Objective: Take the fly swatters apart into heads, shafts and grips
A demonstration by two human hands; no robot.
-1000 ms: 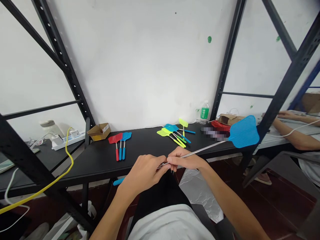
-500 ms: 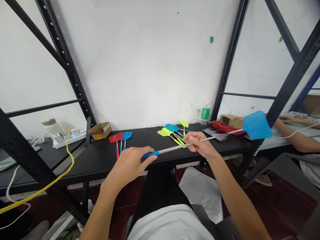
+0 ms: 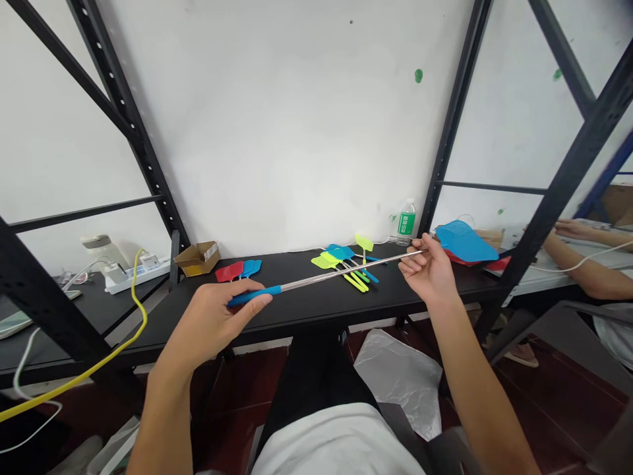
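Fly swatter (image 3: 356, 268) held level across the body at 12 o'clock: blue plastic handle (image 3: 252, 295) in the narrow, curled grip of the left hand (image 3: 212, 323); slim steel shaft pinched near its far end by the upturned right hand (image 3: 428, 267); blue mesh head (image 3: 465, 241) at 2 o'clock.

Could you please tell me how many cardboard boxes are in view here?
3, though more may be hidden: a small open box on the black table, a brown one just behind the blue fly swatter head, and one at far right, beyond the shelving upright.
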